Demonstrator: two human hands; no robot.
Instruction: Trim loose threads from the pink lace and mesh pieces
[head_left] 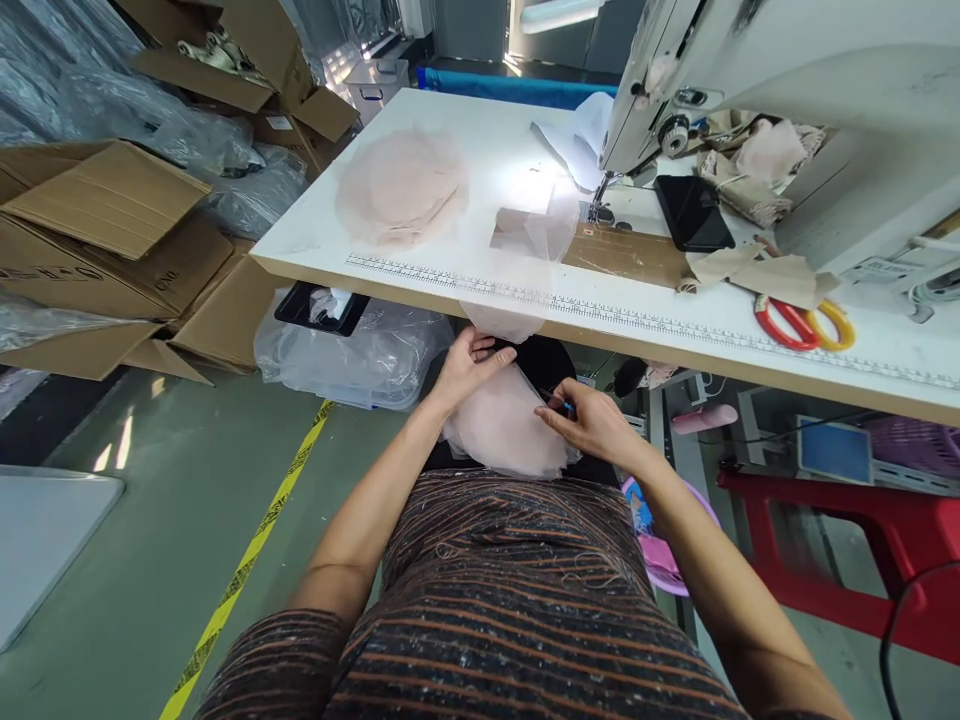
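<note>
Pale pink sheer fabric point(510, 425) lies in layers over my lap, below the table's front edge. My left hand point(471, 368) grips the upper left part of it, with the thumb stretched across the cloth. At the fabric's right edge is my right hand point(589, 418), its fingers pinched round a small dark tool with a blue part point(568, 406); its kind is mostly hidden by the fingers. Another sheer piece point(501, 322) hangs over the table edge just above my left hand. A flat pile of round sheer pieces point(405, 185) rests on the table's left side.
On the white table point(300, 225) stand a sewing machine point(750, 60), a black phone point(694, 213) and red-yellow scissors point(804, 322). Cardboard boxes point(112, 240) fill the left. A plastic-covered bin point(352, 360) is under the table's left corner; a red stool point(847, 510) is at right.
</note>
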